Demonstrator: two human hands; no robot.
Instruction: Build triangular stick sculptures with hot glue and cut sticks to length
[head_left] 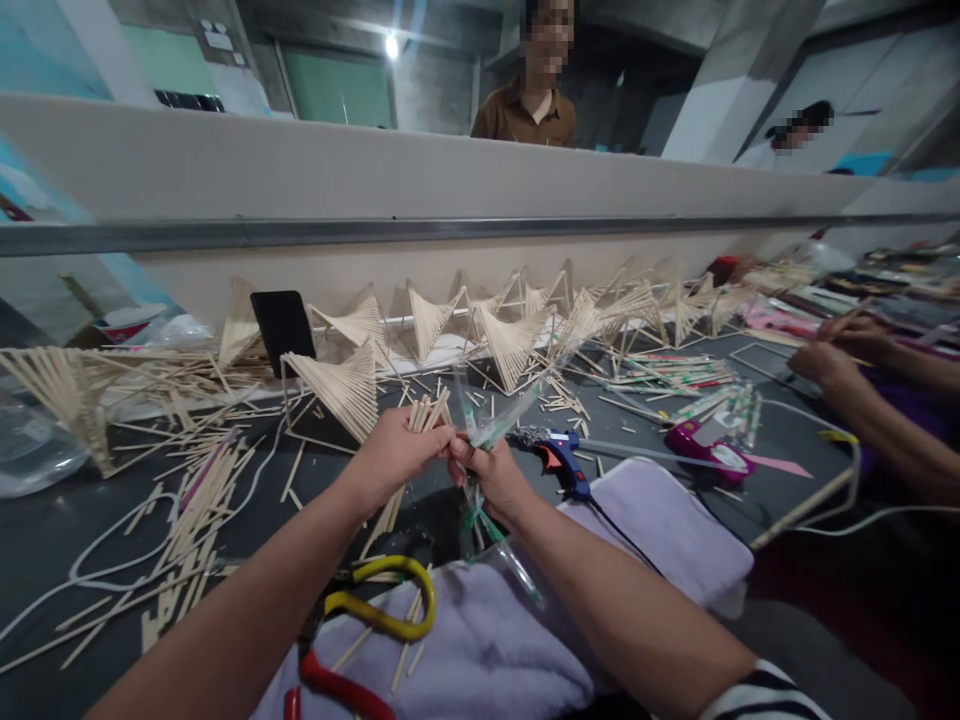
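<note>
My left hand (397, 455) is closed around a bundle of thin wooden sticks (431, 408), whose upper ends show above the fingers. Against it, my right hand (491, 478) grips clear plastic wrappers (510, 418) with green print; they stick out above and below the fist. The fingertips of both hands meet in front of me. Just right of them lies a blue hot glue gun (566, 462) with an orange trigger. Below my left forearm, a yellow-handled tool (409, 630) and a red-handled tool (341, 688) rest by a lavender towel (480, 640).
Several twisted stick frames (345, 385) line the back of the dark table, beside a black phone (283, 330). Loose sticks (199, 510) and a white cable (112, 575) lie left. A purple glue gun (709, 450) and another person's hands (832, 350) are at right.
</note>
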